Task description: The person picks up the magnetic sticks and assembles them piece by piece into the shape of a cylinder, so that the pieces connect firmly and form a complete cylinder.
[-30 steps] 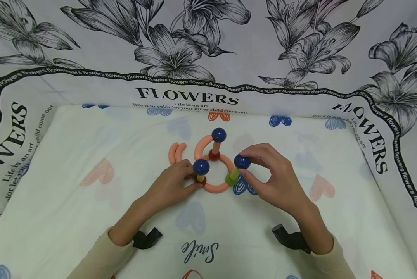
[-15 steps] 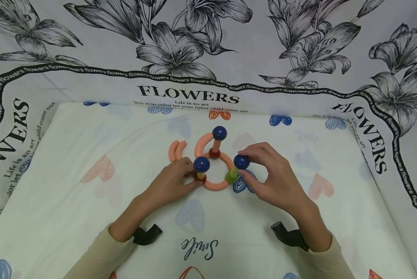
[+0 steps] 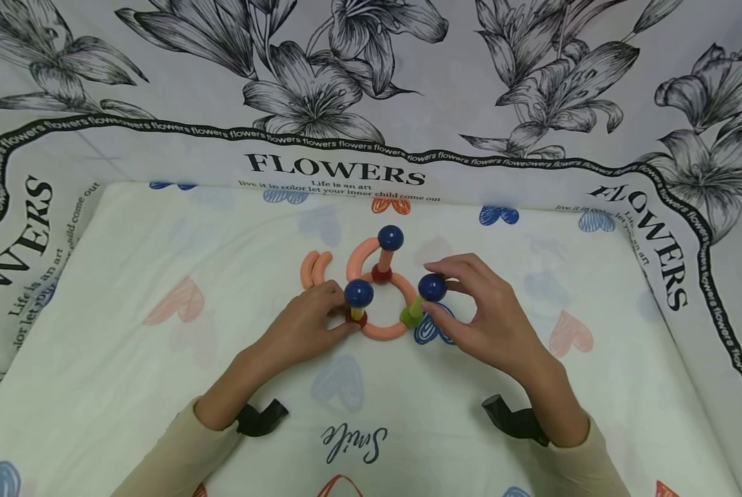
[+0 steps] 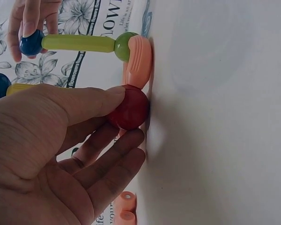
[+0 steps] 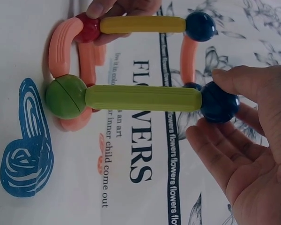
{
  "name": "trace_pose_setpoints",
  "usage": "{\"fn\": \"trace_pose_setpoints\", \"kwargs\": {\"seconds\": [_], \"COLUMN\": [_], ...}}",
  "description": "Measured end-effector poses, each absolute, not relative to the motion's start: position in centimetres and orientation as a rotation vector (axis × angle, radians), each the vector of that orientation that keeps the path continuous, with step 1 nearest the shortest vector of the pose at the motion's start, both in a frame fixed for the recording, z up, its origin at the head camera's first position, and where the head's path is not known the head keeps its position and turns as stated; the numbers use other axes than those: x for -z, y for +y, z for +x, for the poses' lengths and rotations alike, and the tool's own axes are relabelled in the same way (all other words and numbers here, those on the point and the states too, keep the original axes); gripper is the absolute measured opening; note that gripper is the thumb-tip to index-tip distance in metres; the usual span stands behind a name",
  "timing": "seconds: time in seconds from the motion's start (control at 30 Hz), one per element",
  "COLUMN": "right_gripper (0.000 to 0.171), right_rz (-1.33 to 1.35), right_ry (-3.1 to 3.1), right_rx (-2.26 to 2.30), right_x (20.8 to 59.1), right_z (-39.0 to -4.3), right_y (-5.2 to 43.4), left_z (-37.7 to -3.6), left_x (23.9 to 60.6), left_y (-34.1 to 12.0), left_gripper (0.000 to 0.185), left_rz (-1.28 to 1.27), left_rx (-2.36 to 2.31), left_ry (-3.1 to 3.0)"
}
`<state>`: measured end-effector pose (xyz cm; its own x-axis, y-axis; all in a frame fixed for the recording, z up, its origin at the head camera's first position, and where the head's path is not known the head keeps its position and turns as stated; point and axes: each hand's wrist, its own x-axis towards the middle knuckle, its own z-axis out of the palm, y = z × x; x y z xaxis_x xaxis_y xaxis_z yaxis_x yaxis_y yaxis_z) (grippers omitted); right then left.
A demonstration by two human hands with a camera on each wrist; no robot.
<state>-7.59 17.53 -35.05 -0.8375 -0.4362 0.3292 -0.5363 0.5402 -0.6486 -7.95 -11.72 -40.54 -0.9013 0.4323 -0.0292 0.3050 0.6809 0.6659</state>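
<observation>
A magnetic stick-and-ball frame stands on the bed-like cloth, its base a ring of orange curved rods [image 3: 384, 333]. My left hand [image 3: 305, 321] pinches the red ball [image 4: 129, 108] at the ring's left corner, thumb on one side and fingers on the other. A yellow rod [image 5: 143, 24] rises from that ball to a blue ball [image 3: 359, 293]. On the right, a green ball [image 5: 65, 96] carries an upright green rod [image 5: 143, 97]. My right hand [image 3: 482, 314] holds the blue ball [image 5: 220, 101] on top of it. At the back, an orange rod [image 3: 385, 261] bears another blue ball [image 3: 391, 237].
Two loose orange curved rods [image 3: 316, 268] lie just beyond my left hand. Another curved rod [image 3: 361, 258] arches from the back blue ball toward the left one. White cloth printed with hearts [image 3: 181, 301] lies under everything, with a flower-printed cloth [image 3: 321, 90] behind.
The blue ball under my right fingers has shifted very slightly to the right since half a second ago. My left hand keeps its pinch on the red ball.
</observation>
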Motion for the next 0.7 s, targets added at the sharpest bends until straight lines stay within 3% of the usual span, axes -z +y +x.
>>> {"fn": "trace_pose_setpoints", "kwargs": {"seconds": [0.47,0.7], "right_gripper": [0.062,0.075], "right_rz": [0.869,0.885], "right_ry": [-2.669,-2.756], "right_rx": [-1.198,-1.144], "right_x": [35.22,34.97], "right_z": [-7.74,-7.95], "right_y": [17.8,18.37], "left_z": [-7.87,-7.87], "left_x": [40.73,40.71], "left_y": [-11.78,-11.82], "left_gripper": [0.014,0.013], "left_rz": [0.6,0.598], "left_rx": [-1.039,-1.028], "left_ry": [2.704,2.713]}}
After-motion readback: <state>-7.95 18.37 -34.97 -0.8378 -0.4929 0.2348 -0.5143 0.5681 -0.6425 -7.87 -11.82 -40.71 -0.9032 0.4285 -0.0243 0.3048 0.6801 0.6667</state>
